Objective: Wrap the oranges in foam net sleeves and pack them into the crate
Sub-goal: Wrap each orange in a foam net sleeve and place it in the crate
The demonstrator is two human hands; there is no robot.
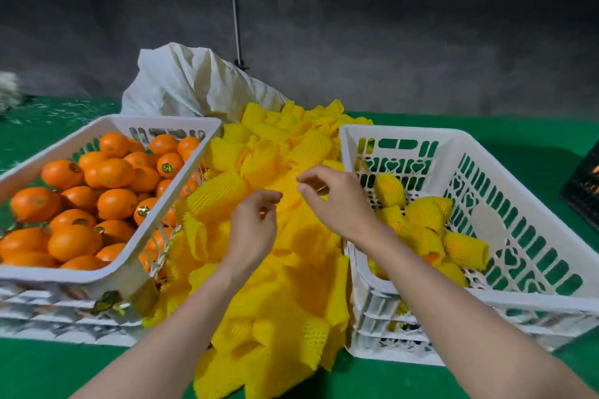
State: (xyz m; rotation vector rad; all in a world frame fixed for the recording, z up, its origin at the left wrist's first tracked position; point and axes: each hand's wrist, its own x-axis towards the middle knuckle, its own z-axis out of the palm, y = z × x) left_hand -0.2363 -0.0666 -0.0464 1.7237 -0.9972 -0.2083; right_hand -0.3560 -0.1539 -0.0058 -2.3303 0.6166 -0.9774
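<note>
Left: white slotted plastic crate [64, 275] was full of bare, unwrapped oranges [110, 172]. Crumpled white woven sack [194, 81] sat behind it. Centre: loose heap of yellow foam net sleeves [275, 285] lay on the green tabletop [48, 372], between both crates. Left hand [252, 220] and right hand [334, 201] were over the heap, fingers curled, fingertips near each other at one sleeve; can't tell if either was actually pinching it. Right: second white slotted plastic crate [405, 134] held several sleeve-wrapped oranges [421, 214] on its bottom. Black crate [583, 185] was cut off at the far right edge.
</note>
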